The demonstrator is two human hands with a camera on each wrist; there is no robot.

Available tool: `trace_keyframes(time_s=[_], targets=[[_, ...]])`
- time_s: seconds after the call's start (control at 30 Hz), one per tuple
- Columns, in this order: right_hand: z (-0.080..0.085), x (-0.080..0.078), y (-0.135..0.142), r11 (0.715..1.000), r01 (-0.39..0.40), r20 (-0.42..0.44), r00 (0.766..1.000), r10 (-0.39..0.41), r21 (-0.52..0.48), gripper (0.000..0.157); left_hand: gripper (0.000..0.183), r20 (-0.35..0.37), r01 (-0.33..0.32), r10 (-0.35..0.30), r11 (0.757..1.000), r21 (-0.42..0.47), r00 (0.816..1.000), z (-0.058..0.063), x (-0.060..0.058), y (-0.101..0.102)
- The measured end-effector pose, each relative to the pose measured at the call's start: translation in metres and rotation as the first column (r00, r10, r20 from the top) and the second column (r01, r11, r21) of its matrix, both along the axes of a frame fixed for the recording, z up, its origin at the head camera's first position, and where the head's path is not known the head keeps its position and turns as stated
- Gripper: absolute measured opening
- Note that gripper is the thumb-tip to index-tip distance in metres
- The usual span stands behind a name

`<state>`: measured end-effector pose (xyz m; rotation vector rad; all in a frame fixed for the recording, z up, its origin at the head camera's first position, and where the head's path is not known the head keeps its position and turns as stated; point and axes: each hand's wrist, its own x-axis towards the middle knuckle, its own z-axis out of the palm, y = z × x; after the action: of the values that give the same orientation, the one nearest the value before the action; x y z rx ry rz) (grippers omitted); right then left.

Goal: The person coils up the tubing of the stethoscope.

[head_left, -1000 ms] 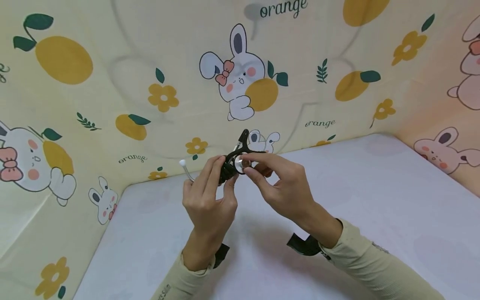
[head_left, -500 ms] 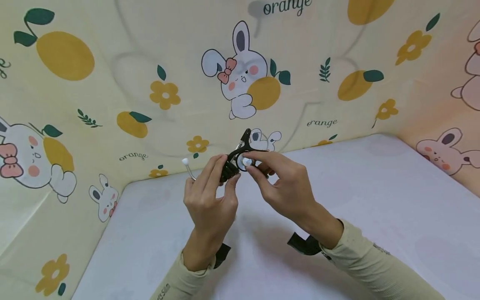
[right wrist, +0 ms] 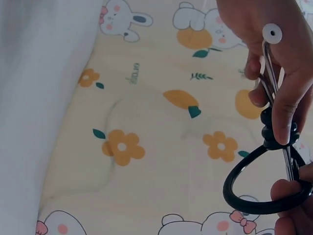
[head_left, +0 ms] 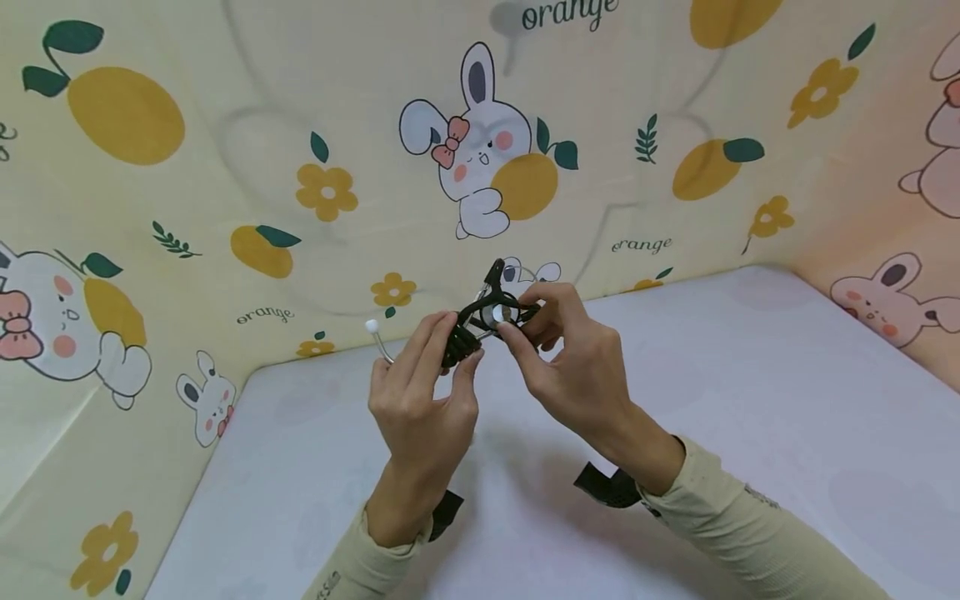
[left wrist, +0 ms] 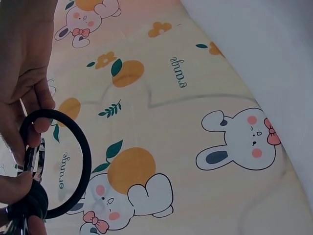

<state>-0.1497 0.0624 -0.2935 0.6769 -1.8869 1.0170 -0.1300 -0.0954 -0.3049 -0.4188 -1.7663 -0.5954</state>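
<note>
A stethoscope is held up in the air in the head view, its black tubing (head_left: pixel 459 343) bundled in coils. My left hand (head_left: pixel 420 400) grips the bundle between fingers and thumb; beside it a metal ear tube ends in a white ear tip (head_left: pixel 372 327). My right hand (head_left: pixel 577 358) pinches around the round metal chest piece (head_left: pixel 500 315), thumb at its near edge. In the left wrist view a loop of black tubing (left wrist: pixel 87 161) bows out beside the fingers. The right wrist view shows a white ear tip (right wrist: pixel 272 34) above the bundle.
Below the hands spreads a white tabletop (head_left: pixel 712 375). A cream backdrop (head_left: pixel 360 83) printed with rabbits and oranges stands behind it and along the sides. Black strap ends (head_left: pixel 609 487) stick out at the wrists.
My right index finger has lifted from in front of the chest piece to behind it, and the chest piece has turned slightly. My left hand keeps its grip on the bundle.
</note>
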Motion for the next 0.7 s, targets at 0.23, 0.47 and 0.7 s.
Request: trace_keyframes(time_s=[0.23,0.47,0.7], targets=[[0.0011,0.0018,0.0015,1.000,0.023,0.034,0.999,-0.023,0.013,0.039,0.039,-0.045,-0.019,0.018,1.000,-0.010,0.999,-0.0008,-0.0006,0.0027],[0.0003,0.0015,0.0012,0.999,0.048,0.056,0.997,-0.049,0.014,0.043,0.035,-0.116,-0.074,0.067,0.996,-0.054,0.991,-0.0016,-0.0011,0.0056],[0.0011,0.0019,0.0011,1.000,0.000,0.186,0.983,-0.002,0.012,0.044,0.027,-0.285,-0.168,0.119,0.973,-0.156,0.951,-0.0020,-0.0055,0.0060]])
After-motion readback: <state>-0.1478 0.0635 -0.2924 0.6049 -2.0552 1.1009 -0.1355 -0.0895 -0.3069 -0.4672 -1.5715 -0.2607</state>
